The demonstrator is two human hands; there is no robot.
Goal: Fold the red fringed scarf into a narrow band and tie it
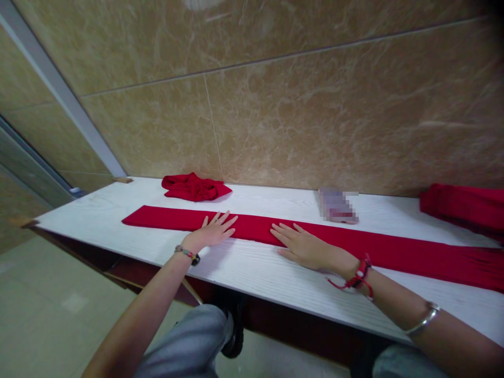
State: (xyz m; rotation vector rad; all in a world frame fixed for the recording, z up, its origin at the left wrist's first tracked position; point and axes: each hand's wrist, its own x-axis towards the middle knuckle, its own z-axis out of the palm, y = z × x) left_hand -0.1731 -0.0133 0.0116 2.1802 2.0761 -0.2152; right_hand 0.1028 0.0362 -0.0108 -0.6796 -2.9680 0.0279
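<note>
A long, flat strip of folded red cloth [252, 227] lies lengthwise across the white tabletop and runs out past the right edge of the view. My left hand [212, 232] rests on it left of the middle, palm down with the fingers spread. A short way to the right, my right hand [301, 245] lies flat on the near edge of the same strip, fingers stretched toward the left. Neither hand grips anything. The cloth looks smooth between the hands and shows some creases at its far right end.
Behind the strip sits a crumpled red cloth [195, 188] at the left. A phone-like flat object [337, 206], partly blurred out, lies near the wall. More red fabric [464, 210] is bunched at the back right. The white table [157, 245] stands against a brown marbled wall [275, 126].
</note>
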